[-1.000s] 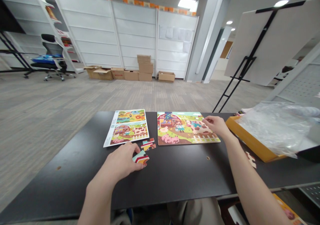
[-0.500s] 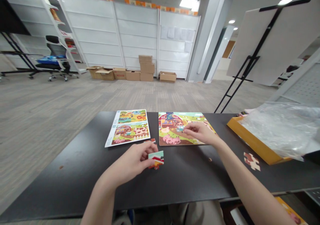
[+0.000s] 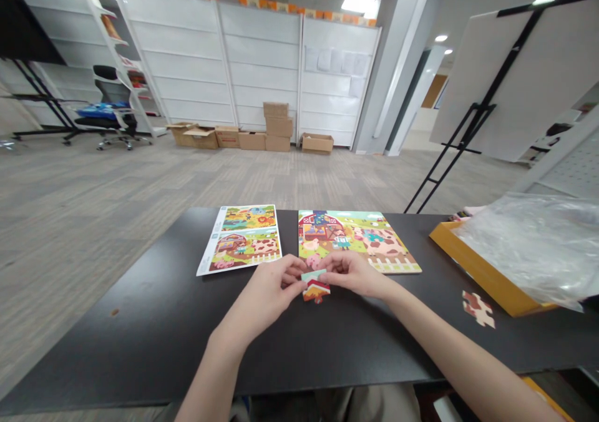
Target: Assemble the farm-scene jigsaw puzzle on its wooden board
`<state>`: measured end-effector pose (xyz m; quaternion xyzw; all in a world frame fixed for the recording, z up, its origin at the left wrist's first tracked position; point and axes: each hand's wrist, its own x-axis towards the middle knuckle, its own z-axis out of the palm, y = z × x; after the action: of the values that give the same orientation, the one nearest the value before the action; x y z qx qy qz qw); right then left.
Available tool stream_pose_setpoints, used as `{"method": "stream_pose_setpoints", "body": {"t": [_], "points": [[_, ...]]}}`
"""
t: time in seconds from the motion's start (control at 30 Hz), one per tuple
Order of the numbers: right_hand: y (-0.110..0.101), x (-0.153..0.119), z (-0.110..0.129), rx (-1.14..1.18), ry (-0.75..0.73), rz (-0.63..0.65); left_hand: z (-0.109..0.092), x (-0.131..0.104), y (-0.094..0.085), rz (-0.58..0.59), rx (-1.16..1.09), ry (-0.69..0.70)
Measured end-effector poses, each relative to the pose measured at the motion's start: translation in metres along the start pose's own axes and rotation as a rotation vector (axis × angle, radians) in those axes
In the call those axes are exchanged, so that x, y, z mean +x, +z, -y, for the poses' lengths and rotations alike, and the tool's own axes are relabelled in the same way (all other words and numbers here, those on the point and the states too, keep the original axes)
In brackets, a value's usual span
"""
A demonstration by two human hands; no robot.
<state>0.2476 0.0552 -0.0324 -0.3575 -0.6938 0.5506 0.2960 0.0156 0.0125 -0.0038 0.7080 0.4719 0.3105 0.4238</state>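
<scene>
Between both hands, just in front of the puzzle board, is a jigsaw puzzle piece [image 3: 316,289] with pale green, red and orange print. My left hand [image 3: 279,283] pinches its left edge, and the fingers of my right hand [image 3: 350,274] close on its upper right corner. The farm puzzle board [image 3: 397,247] lies flat behind my right hand, showing a barn, a cow and a white fence; part of its lower left is hidden by the fingers. To its left lies a printed picture sheet [image 3: 243,238] with two scenes.
A loose brown-and-cream puzzle piece [image 3: 478,308] lies on the black table [image 3: 178,334] at the right. Behind it stands a yellow box [image 3: 486,272] holding clear plastic wrapping [image 3: 528,247]. Cardboard boxes [image 3: 277,125] line the far shelves, and an easel [image 3: 461,141] stands beyond the table.
My right hand has come off the puzzle board toward me and taken hold of the puzzle piece's right side. My left hand has carried the piece slightly right and up in view.
</scene>
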Motion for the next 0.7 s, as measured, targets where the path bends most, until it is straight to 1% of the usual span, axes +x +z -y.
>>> {"method": "stream_pose_setpoints", "body": {"t": [0.07,0.13,0.2,0.3,0.4,0.47,0.57,0.63,0.7], "points": [[-0.006,0.001,0.000,-0.044,0.007,-0.035,0.006,0.002,-0.001,-0.069,0.172,-0.028],[-0.013,0.002,0.000,-0.071,0.009,-0.090,0.008,0.003,0.001,-0.102,0.380,-0.030],[-0.020,0.003,0.001,-0.069,-0.006,-0.183,0.005,0.002,0.004,-0.097,0.543,-0.001],[-0.030,0.007,0.002,-0.080,-0.034,-0.299,-0.002,0.002,0.012,-0.059,0.695,0.035],[-0.044,0.019,0.004,-0.144,-0.032,-0.366,-0.005,0.002,0.019,-0.033,0.805,-0.002],[-0.058,0.035,0.005,-0.219,-0.031,-0.439,-0.005,0.002,0.021,-0.021,0.838,-0.027],[-0.086,0.069,0.002,-0.370,-0.009,-0.535,-0.006,0.002,0.021,-0.006,0.846,-0.033],[-0.102,0.095,-0.004,-0.453,0.028,-0.556,-0.006,0.003,0.020,0.002,0.850,-0.035],[-0.113,0.119,-0.013,-0.526,0.081,-0.580,-0.007,0.003,0.020,0.003,0.855,-0.040]]}}
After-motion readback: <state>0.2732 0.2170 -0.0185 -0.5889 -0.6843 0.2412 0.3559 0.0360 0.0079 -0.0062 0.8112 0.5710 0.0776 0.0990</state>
